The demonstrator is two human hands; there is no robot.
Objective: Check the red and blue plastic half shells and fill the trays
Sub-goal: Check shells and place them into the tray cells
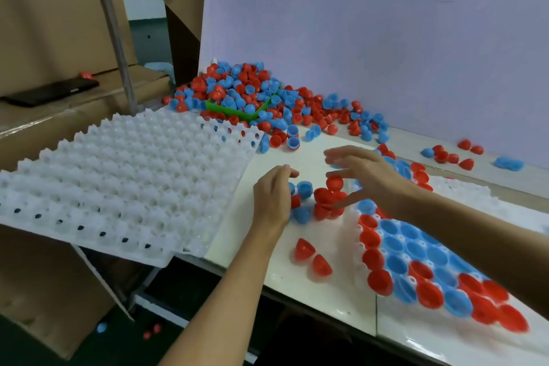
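Red and blue half shells [319, 200] sit heaped on the white table [312, 279] between both hands, the left hand [274, 193] curled against them and the right hand [361, 175] spread open above, seemingly corralling them beside the part-filled tray [350, 235].

A white table [326, 282] carries it all: on the left an empty white tray [118, 175] overhangs the near-left edge, and on the right a second tray [350, 246] sits partly filled with red and blue shells. Far back, a heap of shells [237, 89] buries a green bin [237, 111] against the white board [356, 38]. A small cluster [318, 202] sits mid-table, two red shells [312, 257] lie nearer, and strays [454, 154] dot the far right.
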